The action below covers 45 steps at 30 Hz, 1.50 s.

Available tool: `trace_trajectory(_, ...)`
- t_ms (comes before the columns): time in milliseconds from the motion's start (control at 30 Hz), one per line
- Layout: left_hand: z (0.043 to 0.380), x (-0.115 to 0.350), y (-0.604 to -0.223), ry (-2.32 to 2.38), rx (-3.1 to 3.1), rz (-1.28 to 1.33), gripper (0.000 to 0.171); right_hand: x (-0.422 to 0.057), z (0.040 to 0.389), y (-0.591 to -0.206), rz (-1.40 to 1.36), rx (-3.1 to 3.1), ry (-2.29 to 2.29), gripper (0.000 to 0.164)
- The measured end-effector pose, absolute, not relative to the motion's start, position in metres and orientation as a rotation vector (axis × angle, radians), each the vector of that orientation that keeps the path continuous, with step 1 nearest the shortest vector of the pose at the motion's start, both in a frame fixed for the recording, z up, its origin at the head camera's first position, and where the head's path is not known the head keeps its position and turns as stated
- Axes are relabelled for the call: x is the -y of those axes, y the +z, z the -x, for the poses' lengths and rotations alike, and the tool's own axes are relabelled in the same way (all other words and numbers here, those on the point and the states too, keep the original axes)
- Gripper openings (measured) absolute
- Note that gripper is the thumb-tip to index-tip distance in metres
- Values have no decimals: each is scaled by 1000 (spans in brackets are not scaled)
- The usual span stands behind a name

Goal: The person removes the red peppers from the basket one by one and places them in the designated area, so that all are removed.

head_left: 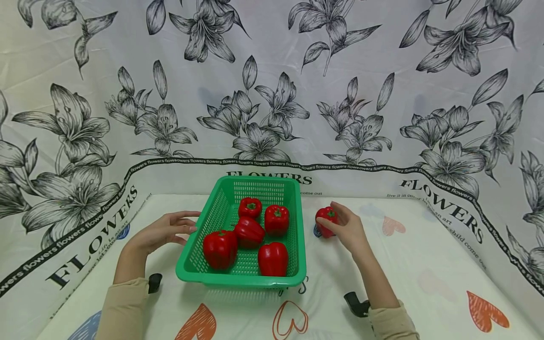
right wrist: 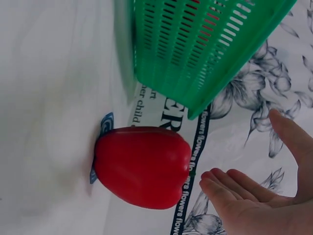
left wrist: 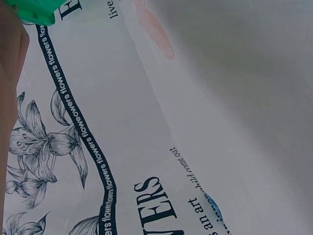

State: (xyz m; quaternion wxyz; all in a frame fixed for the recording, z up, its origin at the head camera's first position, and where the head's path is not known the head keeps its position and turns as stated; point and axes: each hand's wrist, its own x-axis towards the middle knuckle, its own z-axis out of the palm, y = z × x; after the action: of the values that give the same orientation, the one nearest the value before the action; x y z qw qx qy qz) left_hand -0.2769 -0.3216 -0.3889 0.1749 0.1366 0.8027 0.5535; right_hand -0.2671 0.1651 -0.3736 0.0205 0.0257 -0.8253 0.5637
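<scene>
A green plastic basket [head_left: 238,282] stands mid-table with several red bell peppers [head_left: 274,259] inside. Beside its left wall is my left hand [head_left: 163,231], fingers loosely extended and fingertips close to the rim; whether they touch it I cannot tell. One more red bell pepper [head_left: 324,214] sits on the table to the basket's right. My right hand [head_left: 350,230] is at that pepper, thumb and fingers spread. In the right wrist view, a gap shows between the hand [right wrist: 259,208] and the pepper [right wrist: 142,166]. The left wrist view catches only the hand's edge [left wrist: 9,68] and a basket corner [left wrist: 41,12].
A white tablecloth [head_left: 408,269] printed with hearts covers the table. Behind and at both sides hangs a white cloth [head_left: 289,52] with black flower drawings. Dark devices sit at the left wrist [head_left: 155,282] and right wrist [head_left: 357,304].
</scene>
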Motion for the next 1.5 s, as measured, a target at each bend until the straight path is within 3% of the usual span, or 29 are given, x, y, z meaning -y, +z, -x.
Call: trace_trajectory(1500, 275, 320, -384, 1573, -2269, -388, 63, -92, 234, -357, -357, 2617, 1777, 72)
